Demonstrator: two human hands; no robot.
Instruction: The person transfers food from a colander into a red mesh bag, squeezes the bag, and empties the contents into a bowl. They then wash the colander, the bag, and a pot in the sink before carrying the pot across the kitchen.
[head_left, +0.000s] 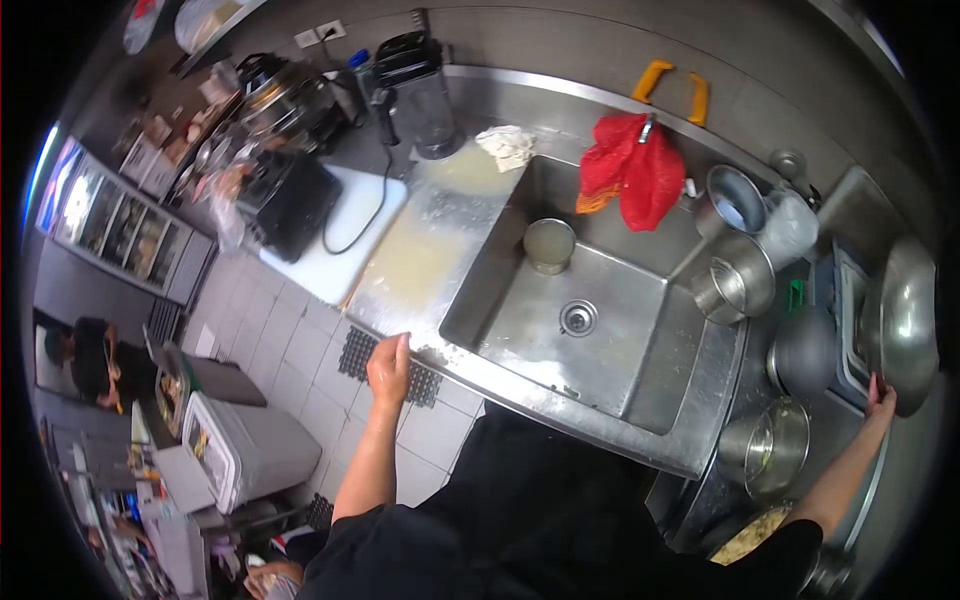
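My right hand (880, 396) grips the lower edge of a large shiny metal bowl (905, 315), which stands on its side at the far right. Beneath and beside that bowl is a grey plastic bin (848, 325). My left hand (388, 370) hovers by the front edge of the steel counter, its fingers curled in and thumb up, with nothing visible in it. Between the two hands lies the steel sink (520, 320). A small metal pot (549, 246) holding cloudy liquid sits in the sink's back left corner.
Several metal pots (735, 275) crowd the sink's right side, with another pot (765, 450) nearer me. A red cloth (650, 175) hangs at the back. Left stand a blender jar (420, 100) and a white cutting board (365, 215). Another person (95, 360) stands far left.
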